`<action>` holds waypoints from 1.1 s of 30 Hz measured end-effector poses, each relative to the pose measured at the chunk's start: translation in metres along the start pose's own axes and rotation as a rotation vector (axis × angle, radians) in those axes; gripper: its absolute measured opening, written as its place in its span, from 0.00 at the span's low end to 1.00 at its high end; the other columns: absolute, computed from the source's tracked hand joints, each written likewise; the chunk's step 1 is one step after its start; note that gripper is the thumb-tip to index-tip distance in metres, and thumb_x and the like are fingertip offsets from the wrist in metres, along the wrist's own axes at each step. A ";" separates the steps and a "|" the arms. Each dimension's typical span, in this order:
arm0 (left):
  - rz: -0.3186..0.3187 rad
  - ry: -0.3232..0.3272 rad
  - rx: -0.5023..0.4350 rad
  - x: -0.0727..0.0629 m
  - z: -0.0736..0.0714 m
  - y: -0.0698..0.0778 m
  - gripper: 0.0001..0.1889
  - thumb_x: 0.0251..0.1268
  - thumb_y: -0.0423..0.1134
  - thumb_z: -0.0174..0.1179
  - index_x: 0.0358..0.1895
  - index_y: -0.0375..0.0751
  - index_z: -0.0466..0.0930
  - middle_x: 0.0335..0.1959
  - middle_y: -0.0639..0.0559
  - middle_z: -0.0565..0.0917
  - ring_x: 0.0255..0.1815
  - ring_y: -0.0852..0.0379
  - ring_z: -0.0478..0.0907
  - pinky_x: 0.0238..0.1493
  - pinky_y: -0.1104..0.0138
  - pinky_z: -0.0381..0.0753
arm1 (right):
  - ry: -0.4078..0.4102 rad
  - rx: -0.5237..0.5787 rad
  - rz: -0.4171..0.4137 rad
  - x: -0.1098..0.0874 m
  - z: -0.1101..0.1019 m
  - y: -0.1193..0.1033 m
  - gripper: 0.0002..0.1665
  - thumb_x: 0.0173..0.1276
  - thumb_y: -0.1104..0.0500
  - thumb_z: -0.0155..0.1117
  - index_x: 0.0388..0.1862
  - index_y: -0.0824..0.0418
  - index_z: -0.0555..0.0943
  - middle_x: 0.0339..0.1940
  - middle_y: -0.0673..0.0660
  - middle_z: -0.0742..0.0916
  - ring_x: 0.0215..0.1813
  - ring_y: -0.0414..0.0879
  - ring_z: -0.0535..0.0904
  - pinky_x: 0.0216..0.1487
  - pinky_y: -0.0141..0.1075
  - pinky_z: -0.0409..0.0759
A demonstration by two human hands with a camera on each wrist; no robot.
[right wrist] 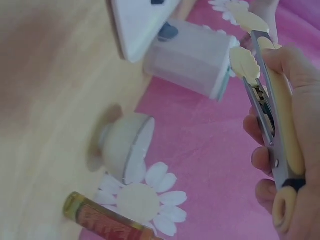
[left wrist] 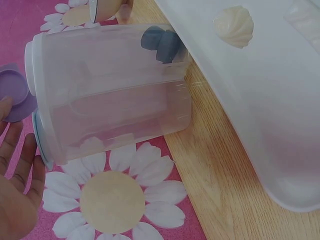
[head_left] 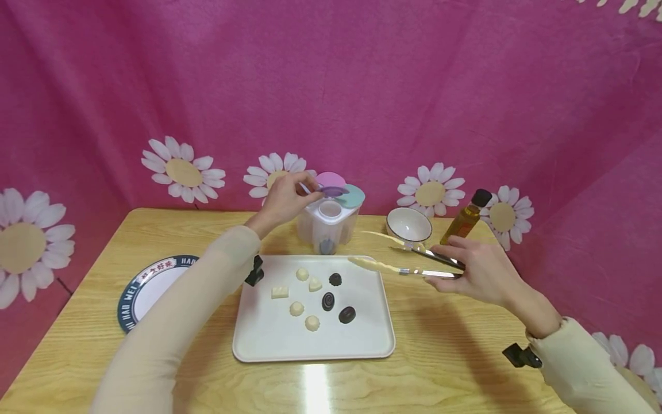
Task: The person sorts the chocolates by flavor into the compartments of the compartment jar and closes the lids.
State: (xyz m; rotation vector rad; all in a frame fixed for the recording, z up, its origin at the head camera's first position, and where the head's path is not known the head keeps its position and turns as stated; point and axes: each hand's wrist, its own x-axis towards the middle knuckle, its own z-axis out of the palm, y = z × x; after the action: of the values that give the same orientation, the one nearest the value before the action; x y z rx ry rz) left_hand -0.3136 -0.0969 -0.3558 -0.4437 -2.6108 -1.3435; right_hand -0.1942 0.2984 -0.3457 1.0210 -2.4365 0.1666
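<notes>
From my end I see the left hand (head_left: 287, 198) pinching the raised purple lid (head_left: 333, 191) between thumb and fingers, the others loosely extended. The lid tilts above the uncovered mouth of the clear container (head_left: 328, 229), which stands on the counter (head_left: 439, 368) just behind the tray (head_left: 310, 348), dark pieces at its bottom. The right hand's (head_left: 478, 269) fingers curl round the tongs (head_left: 405, 271); their tips are spread near the tray's far right corner. White and dark molded pieces lie on the tray.
</notes>
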 end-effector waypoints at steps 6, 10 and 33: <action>0.006 0.001 -0.002 0.001 0.000 0.000 0.09 0.68 0.40 0.72 0.45 0.40 0.87 0.45 0.43 0.90 0.41 0.47 0.85 0.38 0.70 0.78 | -0.044 0.045 -0.034 -0.022 0.007 -0.015 0.29 0.56 0.31 0.78 0.43 0.51 0.90 0.32 0.41 0.84 0.24 0.26 0.65 0.22 0.23 0.62; 0.007 0.004 0.003 0.001 0.000 -0.001 0.09 0.68 0.40 0.72 0.45 0.40 0.87 0.45 0.43 0.90 0.41 0.47 0.85 0.38 0.70 0.78 | -0.116 0.075 -0.007 -0.034 0.018 -0.027 0.26 0.46 0.41 0.84 0.44 0.47 0.90 0.31 0.36 0.81 0.24 0.22 0.61 0.23 0.21 0.59; 0.008 0.003 -0.002 0.000 0.001 0.000 0.08 0.68 0.39 0.72 0.45 0.41 0.87 0.45 0.44 0.90 0.40 0.50 0.83 0.37 0.70 0.78 | -0.234 0.193 0.021 -0.064 0.053 -0.044 0.22 0.50 0.43 0.84 0.43 0.47 0.89 0.30 0.38 0.81 0.25 0.26 0.69 0.25 0.18 0.59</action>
State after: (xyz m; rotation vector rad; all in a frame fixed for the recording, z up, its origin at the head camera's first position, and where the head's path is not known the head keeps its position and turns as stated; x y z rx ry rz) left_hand -0.3133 -0.0966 -0.3563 -0.4512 -2.6033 -1.3430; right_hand -0.1460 0.2928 -0.4259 1.1548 -2.6846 0.3106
